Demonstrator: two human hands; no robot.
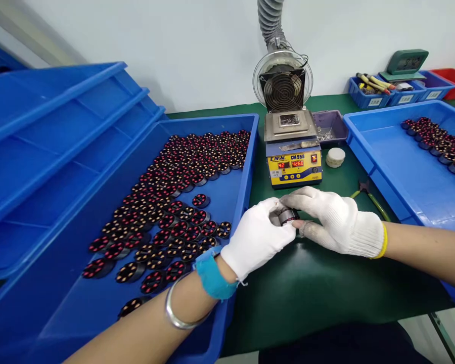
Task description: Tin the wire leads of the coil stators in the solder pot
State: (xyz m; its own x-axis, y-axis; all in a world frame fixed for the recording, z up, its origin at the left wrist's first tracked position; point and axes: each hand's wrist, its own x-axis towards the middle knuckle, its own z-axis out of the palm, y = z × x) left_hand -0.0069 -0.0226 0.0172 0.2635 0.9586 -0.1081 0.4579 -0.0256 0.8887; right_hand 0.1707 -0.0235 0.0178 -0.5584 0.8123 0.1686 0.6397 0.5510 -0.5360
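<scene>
Cylinder (288, 216) tilts between both hands (260, 233) (334, 221), silver side uppermost.

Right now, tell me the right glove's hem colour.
The right glove's hem is yellow, best seen in the head view.

At centre, smooth metal is seen on the cylinder (288, 216), knitted cloth on the right glove (339, 222); at left, glossy plastic on the tray (224, 191).
</scene>
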